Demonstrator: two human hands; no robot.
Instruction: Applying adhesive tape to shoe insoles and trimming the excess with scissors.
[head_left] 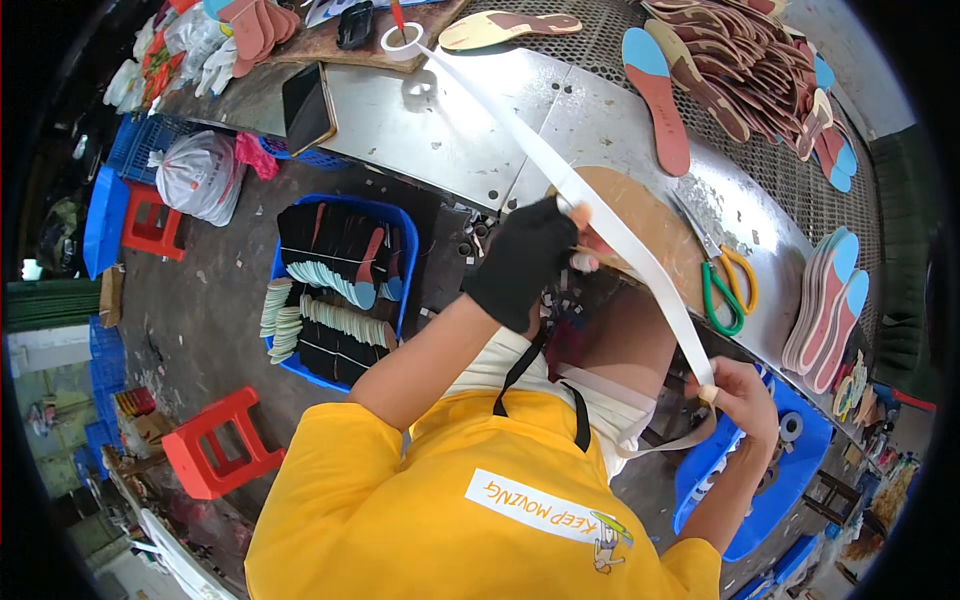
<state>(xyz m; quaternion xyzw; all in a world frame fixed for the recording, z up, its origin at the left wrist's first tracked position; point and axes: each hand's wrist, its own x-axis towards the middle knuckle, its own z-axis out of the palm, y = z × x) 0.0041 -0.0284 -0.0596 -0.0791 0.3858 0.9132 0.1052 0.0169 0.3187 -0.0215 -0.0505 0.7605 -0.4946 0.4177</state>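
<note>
A long white strip of tape (530, 145) runs slantwise from a white ring-shaped roll (402, 41) on the far side of the bench down to my right hand (738, 396). My right hand is bare and closed, pinching the strip between thumb and fingers; a paler length hangs below it in a loop. My left hand (530, 250), in a black fingerless glove, has its fingers curled beside the middle of the strip. What those fingers grip, if anything, is hidden. Under the strip lies a brown rounded board (650, 215). Scissors (725, 270) with green and yellow handles rest right of it.
Shoe insoles (657, 100) lie singly, in a heap (740, 60) and in a stack (825, 305) along the bench. A phone (309, 107) sits at the metal bench's (440, 130) left edge. Blue crates (408, 245) (810, 440) stand on the floor, with a red stool (222, 442) at left.
</note>
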